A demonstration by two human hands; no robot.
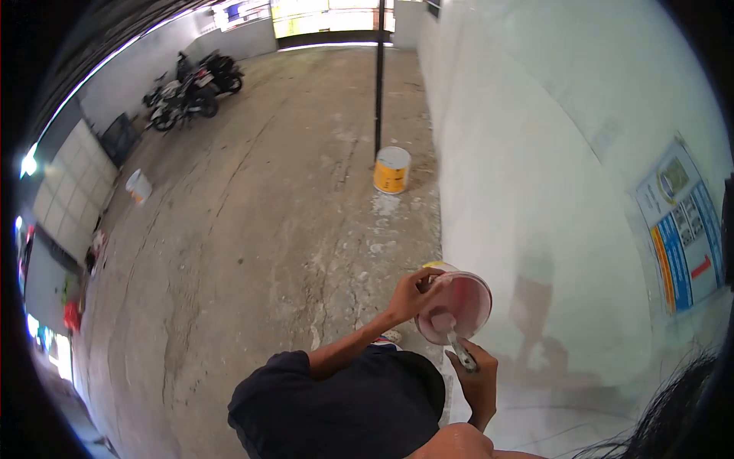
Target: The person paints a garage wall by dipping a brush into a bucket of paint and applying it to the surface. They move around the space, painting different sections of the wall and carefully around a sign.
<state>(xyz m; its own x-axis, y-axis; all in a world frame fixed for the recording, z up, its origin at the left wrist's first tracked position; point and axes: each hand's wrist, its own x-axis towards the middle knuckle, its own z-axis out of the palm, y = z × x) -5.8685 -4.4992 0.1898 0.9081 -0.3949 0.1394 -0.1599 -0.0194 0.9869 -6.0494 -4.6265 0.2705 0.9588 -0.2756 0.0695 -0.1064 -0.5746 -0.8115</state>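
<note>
**Pink bowl held at a white wall, tool dipped in**

Concrete floor (252, 229), cracked and paint-spattered, fills the frame's left and centre; a white wall (550, 168) runs down the right, with a blue poster (683, 233) at far right. Motorbikes (191, 88) stand upper left.

Left hand (410, 294), lower centre: fingers curled over the near rim of a translucent pink bowl (456, 306), held tilted, likely so its inside faces the tool. Contents: pale pinkish-white material at the bottom; paste or paint, cannot tell which.

Right hand (478, 375), just below the bowl: fingers closed around the handle of a tool (459, 348), its tip reaching into the bowl.

Yellow-and-white bucket (391, 169), lid on, stands upper centre beside a black pole (379, 76). Small white pail (138, 186) at left; contents not visible.
</note>
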